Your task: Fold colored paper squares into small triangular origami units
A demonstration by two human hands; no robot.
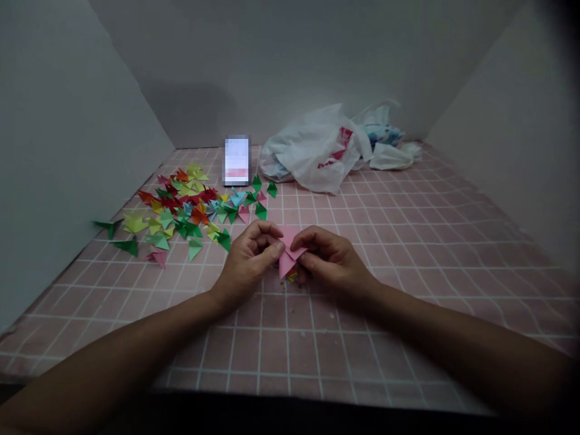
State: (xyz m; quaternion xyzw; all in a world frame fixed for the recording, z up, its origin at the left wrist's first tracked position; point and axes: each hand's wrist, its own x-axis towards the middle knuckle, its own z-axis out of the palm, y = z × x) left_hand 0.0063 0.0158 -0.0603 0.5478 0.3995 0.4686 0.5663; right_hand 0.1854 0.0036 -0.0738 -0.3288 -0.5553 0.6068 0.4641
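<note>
Between my two hands is a pink sheet of folding paper (289, 258), partly folded, with one pointed flap angled down toward me. My left hand (254, 254) pinches its left edge between thumb and fingers. On the opposite side, my right hand (328, 257) has its thumb and forefinger closed on the right corner. Just under the pink paper shows a small yellow and multicoloured item (292, 276), mostly hidden. To the left lies a loose heap of folded paper cranes (194, 202) in red, yellow, green, blue, orange and pink.
A lit phone (236, 160) with a blurred screen stands upright behind the heap. White plastic bags (317, 148) with red print lie at the back, beside a crumpled bag with blue contents (385, 136). A pink checked cloth (408, 241) covers the table, with walls on three sides.
</note>
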